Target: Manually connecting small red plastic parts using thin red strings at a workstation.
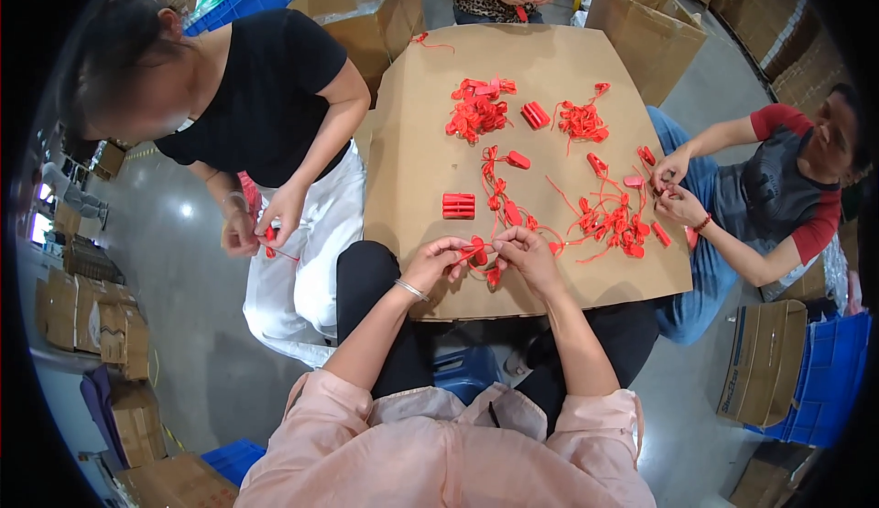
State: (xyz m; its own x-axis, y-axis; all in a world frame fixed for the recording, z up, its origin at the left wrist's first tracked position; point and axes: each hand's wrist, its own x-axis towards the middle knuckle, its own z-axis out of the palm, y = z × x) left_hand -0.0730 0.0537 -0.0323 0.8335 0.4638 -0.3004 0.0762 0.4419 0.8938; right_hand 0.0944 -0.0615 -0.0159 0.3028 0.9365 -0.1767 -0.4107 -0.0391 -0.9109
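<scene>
So, clock from the middle of the table, wearer's side at 6. Biggest thing is the brown-topped table [403, 132], probably central so everyone seated round it can reach. Open cartons stand off it at about 10 [362, 27] and 1 [632, 41], guessing they're parked there to leave elbow room.

Loose red heaps lie at 11 [476, 119], just past 1 [583, 123] and 4 [618, 226], likely spread so each seat has one handy.

The left hand [438, 262] and right hand [526, 256] meet at 7, thumbs and fingers pinched nearly closed, other fingers loosely curled. A red cord [482, 248] runs between them over the table's near part; two pinches presumably keep it steady. Can't make out the right fingertips' exact grip.

Smallest: ribbed red blocks at 8 [458, 206] and 12 [536, 115], maybe set apart to avoid tangling.
</scene>
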